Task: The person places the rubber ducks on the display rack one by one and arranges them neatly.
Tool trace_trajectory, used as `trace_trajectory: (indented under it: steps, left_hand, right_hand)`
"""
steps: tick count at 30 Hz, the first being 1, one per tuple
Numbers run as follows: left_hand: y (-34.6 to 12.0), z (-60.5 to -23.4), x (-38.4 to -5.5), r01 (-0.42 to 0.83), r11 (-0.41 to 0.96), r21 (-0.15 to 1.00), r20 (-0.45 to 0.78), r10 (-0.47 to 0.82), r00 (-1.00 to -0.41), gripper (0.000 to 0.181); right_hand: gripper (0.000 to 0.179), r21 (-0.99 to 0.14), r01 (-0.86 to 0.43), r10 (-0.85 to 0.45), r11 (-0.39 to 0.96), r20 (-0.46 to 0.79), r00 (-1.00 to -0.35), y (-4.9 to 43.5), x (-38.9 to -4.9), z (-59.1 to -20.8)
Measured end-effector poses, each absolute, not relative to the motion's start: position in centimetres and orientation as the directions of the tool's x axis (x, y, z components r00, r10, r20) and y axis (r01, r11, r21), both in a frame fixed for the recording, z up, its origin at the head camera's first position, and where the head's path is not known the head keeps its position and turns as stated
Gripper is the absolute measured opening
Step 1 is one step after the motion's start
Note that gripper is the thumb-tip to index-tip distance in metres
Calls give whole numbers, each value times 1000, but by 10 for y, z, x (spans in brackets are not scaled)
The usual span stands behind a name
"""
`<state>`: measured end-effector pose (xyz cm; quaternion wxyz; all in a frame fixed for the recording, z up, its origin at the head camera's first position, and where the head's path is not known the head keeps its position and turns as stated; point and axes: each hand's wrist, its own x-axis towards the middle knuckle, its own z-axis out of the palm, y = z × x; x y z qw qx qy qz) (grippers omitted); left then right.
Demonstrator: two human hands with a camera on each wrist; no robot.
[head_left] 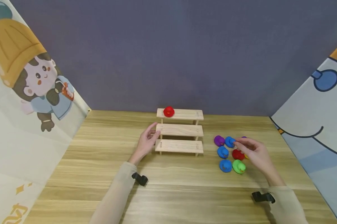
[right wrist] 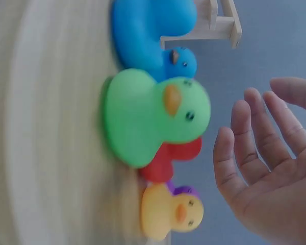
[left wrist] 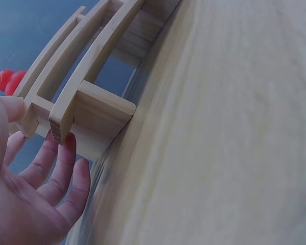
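A three-tier wooden shelf (head_left: 179,130) stands at the back middle of the table. My left hand (head_left: 147,141) holds its left end, thumb and forefinger about the middle plank's end; in the left wrist view, other fingertips (left wrist: 69,140) lie at the lowest plank's end. On the top plank sits a red duck (head_left: 168,111). My right hand (head_left: 253,154) hovers over toy ducks to the right, its fingers loosely bent and holding nothing. Its fingertips are close over a blue duck (head_left: 229,142). Around it are a red duck (head_left: 238,154), a green duck (right wrist: 137,112) and a purple duck (head_left: 219,140).
Two more blue ducks stand in front, one (head_left: 223,152) behind the other (head_left: 225,165). A yellow duck (right wrist: 160,209) is mostly hidden by the right hand in the head view. A dark grey panel (head_left: 179,56) rises behind the table (head_left: 101,174); printed panels flank it.
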<state>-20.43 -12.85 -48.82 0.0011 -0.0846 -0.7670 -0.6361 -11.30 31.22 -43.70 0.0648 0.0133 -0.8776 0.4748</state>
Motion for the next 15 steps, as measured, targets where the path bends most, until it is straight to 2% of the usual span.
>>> trace_trajectory:
  steps: [7, 15]
  left_hand:
    - [-131, -487, -204, 128, 177, 976, 104, 136, -985, 55]
    - [-128, -489, -205, 132, 188, 973, 105, 149, -983, 55]
  right_hand:
    - [39, -855, -32, 47, 518, 66, -997, 327, -99, -447]
    - [39, -832, -6, -28, 554, -12, -1000, 347, -81, -465]
